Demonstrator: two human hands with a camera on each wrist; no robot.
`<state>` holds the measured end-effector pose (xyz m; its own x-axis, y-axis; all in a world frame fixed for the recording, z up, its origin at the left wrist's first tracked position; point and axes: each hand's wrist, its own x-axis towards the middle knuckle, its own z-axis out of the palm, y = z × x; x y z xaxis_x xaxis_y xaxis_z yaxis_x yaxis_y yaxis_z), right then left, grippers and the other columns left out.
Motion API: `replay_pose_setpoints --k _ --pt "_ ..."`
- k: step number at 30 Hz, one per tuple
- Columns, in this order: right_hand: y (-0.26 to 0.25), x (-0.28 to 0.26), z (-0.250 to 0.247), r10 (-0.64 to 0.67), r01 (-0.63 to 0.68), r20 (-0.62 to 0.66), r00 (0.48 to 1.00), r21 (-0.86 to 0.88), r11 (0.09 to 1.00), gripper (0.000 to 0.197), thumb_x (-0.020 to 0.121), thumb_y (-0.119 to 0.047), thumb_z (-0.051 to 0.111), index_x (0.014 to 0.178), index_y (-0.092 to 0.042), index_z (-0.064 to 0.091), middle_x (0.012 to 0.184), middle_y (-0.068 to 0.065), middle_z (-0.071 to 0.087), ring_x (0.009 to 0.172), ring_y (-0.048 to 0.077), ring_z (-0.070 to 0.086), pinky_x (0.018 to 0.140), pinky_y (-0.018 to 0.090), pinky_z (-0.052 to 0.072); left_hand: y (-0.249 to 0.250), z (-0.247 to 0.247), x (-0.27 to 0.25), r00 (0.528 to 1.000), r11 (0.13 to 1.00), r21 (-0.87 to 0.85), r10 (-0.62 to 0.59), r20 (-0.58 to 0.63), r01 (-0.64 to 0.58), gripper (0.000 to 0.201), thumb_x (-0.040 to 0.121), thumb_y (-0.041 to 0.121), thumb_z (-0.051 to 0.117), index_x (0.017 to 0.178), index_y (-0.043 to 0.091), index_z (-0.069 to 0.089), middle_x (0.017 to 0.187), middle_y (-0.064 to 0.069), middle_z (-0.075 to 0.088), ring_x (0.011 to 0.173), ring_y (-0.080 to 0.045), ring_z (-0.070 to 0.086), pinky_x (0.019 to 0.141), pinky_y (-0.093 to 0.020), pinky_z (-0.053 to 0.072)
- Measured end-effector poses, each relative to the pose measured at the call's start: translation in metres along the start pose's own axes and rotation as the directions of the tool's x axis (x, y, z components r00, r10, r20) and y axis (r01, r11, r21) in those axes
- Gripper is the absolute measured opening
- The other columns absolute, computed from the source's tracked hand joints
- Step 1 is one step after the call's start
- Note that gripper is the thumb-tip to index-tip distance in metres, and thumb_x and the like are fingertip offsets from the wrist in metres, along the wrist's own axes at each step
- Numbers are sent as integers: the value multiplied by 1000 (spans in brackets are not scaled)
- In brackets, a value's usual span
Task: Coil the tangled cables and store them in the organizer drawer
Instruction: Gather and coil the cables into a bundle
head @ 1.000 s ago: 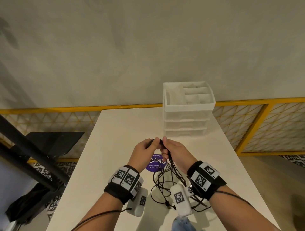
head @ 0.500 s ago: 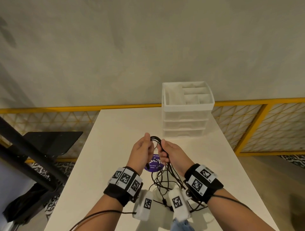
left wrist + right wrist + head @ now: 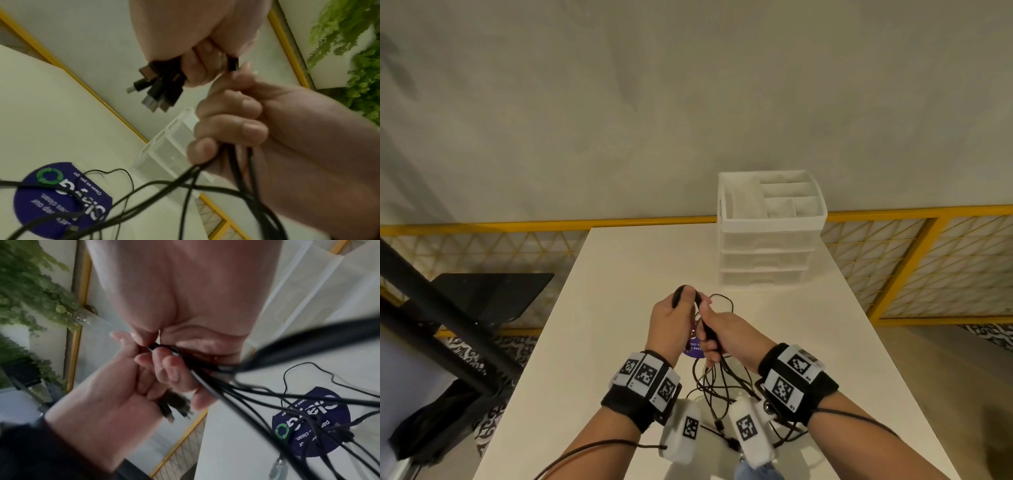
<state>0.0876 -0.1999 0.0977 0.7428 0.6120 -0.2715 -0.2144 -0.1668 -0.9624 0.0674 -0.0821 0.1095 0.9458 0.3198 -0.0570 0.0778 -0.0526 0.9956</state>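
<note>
Several black cables (image 3: 717, 380) hang as a loose tangle from both hands down onto the white table (image 3: 619, 274). My left hand (image 3: 671, 318) grips the bunched plug ends (image 3: 158, 91), which stick out below its curled fingers. Right beside it, my right hand (image 3: 722, 332) is curled round the cable strands (image 3: 238, 162) just under the plugs. The strands (image 3: 257, 394) fan out from the fists toward the table. A thin loop (image 3: 722, 301) shows beyond the hands. The white organizer (image 3: 770, 236) stands at the far right of the table, its drawers shut and its divided top tray open to view.
A round purple sticker (image 3: 693, 349) lies on the table under the hands. Left of the table stands a black stand (image 3: 482, 301). A yellow mesh railing (image 3: 928, 260) runs behind and to the right. Green plants (image 3: 359, 48) show in the wrist views.
The two fists have drawn apart along the bundle: the left hand stays high with the plug ends, the right has slid lower toward me. A thin loop now shows beyond the hands.
</note>
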Motion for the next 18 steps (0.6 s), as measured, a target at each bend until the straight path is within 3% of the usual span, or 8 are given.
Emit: replay_pose_setpoints --k 3,7,10,13,16,18 --pt "10 0 6 -24 24 -3 1000 -3 1000 41 96 -42 34 71 -14 48 57 -3 36 48 10 35 60 24 41 6 -3 4 996 998 -69 -6 -89 0 44 98 32 35 63 16 57 39 10 38 35 -8 31 36 -18 27" --pt "25 -1 1 -71 71 -4 997 -42 997 32 99 -25 34 73 -13 46 59 -1 30 49 9 31 59 22 36 10 -10 10 997 988 -154 -20 -76 8 49 98 46 29 63 17 48 52 2 33 38 -10 25 37 -20 20" --pt "34 0 -8 -68 68 4 998 -126 990 31 98 -25 39 70 -14 47 56 -5 35 48 8 34 54 19 34 8 -12 15 997 963 -269 -54 -59 36 54 94 56 27 58 18 42 53 1 33 45 -13 29 44 -26 26" --pt "46 -1 -16 -56 53 -2 998 -289 956 31 96 -26 44 66 -21 47 54 -11 40 47 6 36 52 20 32 12 -16 20 998 898 -437 -67 -22 50 56 94 57 24 54 19 35 48 8 32 46 -13 31 45 -22 36" --pt "65 -4 -28 -31 -9 -77 997 -472 881 33 93 -35 47 61 -28 46 58 -11 43 54 7 39 60 26 34 20 -23 28 998 808 -588 -58 -21 34 55 94 57 23 56 18 32 50 6 37 47 -13 42 54 -24 44" --pt "73 -7 -33 -26 -26 -96 995 -509 860 31 90 -38 50 60 -30 47 61 -10 46 57 9 42 64 28 34 22 -27 30 997 767 -639 -76 -2 58 54 92 59 26 57 17 32 49 5 35 44 -14 41 51 -25 42"
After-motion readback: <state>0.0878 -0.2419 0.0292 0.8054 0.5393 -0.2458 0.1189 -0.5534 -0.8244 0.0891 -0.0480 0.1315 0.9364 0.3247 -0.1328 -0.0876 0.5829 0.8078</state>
